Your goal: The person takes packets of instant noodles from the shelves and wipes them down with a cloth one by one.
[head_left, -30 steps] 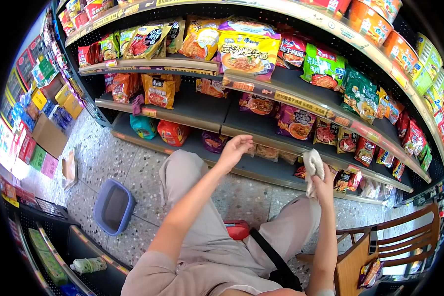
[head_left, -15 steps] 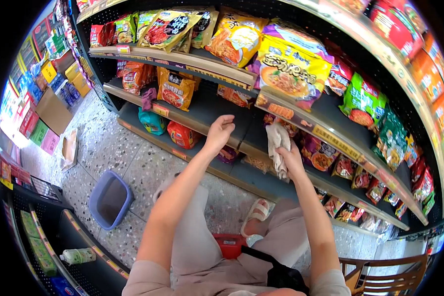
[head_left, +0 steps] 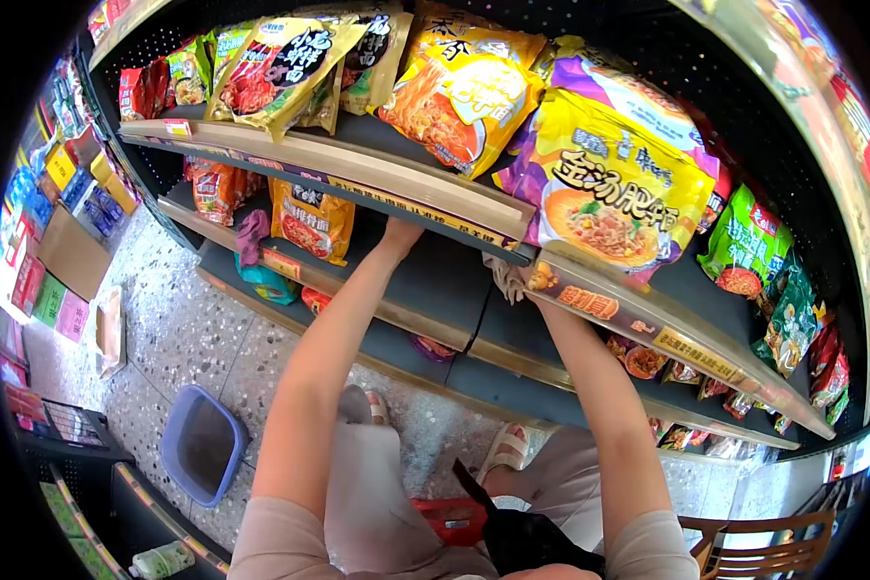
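My left hand (head_left: 402, 232) reaches in beneath the front edge of the upper shelf (head_left: 358, 189), and its fingers are hidden there. A bag of instant noodles in orange wrapping (head_left: 311, 220) stands on the middle shelf, left of that hand. Under the same upper edge, farther right, my right hand (head_left: 531, 281) is closed on a crumpled pale cloth (head_left: 506, 277), partly covered by the shelf. Just above the right hand, a large yellow and purple noodle bag (head_left: 609, 188) leans out over the shelf front.
More noodle bags fill the upper shelf, among them a yellow one (head_left: 464, 101) and a green one (head_left: 746, 242). A purple cloth (head_left: 252, 237) hangs on the middle shelf lip. A blue-purple bin (head_left: 203, 447) stands on the floor at left, a wooden chair (head_left: 764, 551) at lower right.
Both hands have moved deeper into the shelving, under the upper shelf, the right one carrying the cloth. The view has moved closer to the shelves.
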Tool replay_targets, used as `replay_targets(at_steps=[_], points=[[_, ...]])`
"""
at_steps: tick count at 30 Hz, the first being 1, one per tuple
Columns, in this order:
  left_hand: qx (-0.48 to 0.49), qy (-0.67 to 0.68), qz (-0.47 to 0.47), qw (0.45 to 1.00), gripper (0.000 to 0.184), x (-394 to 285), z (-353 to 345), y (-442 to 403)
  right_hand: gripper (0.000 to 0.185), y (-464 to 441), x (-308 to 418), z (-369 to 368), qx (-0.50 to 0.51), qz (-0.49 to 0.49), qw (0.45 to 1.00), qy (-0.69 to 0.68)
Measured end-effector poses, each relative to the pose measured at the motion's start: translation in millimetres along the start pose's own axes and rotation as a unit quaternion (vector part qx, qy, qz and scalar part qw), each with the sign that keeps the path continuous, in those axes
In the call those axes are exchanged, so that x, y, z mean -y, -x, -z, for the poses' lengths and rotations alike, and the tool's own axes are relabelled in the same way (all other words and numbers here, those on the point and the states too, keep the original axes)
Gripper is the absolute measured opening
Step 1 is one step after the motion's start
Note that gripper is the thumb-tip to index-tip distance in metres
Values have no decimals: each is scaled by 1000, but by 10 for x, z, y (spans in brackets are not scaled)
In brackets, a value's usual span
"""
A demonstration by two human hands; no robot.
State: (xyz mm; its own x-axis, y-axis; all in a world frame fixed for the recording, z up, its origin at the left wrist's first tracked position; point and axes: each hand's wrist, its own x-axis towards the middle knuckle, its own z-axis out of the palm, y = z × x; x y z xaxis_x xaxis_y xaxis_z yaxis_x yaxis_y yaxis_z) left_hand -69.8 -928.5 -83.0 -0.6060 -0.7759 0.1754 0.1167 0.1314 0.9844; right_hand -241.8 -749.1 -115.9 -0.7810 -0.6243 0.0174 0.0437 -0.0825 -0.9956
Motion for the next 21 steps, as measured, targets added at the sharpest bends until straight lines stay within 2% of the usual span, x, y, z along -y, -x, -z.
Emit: replay_targets(at_steps=[4, 11, 13, 16, 19, 21], points=[[13, 39, 20, 999, 45, 105, 22, -155, 20, -119, 43, -155, -15, 13, 999, 47], [0, 8, -32, 999, 40, 180, 17, -117, 20, 17, 100, -167, 1, 20, 997, 71], [-16, -32, -66, 997, 36, -47, 8, 42, 20, 143, 201, -158, 14, 13, 997, 74], [-27, -12, -27, 999, 32, -406, 46, 338, 20, 424, 432, -131, 42, -15, 996, 80], [17, 42, 37, 998, 33, -722, 134, 719, 21, 822, 751, -93, 69, -55, 993, 83], [45, 45, 25, 998, 30, -850, 171, 1029, 23, 1176, 1046, -26, 94, -110, 987, 68]])
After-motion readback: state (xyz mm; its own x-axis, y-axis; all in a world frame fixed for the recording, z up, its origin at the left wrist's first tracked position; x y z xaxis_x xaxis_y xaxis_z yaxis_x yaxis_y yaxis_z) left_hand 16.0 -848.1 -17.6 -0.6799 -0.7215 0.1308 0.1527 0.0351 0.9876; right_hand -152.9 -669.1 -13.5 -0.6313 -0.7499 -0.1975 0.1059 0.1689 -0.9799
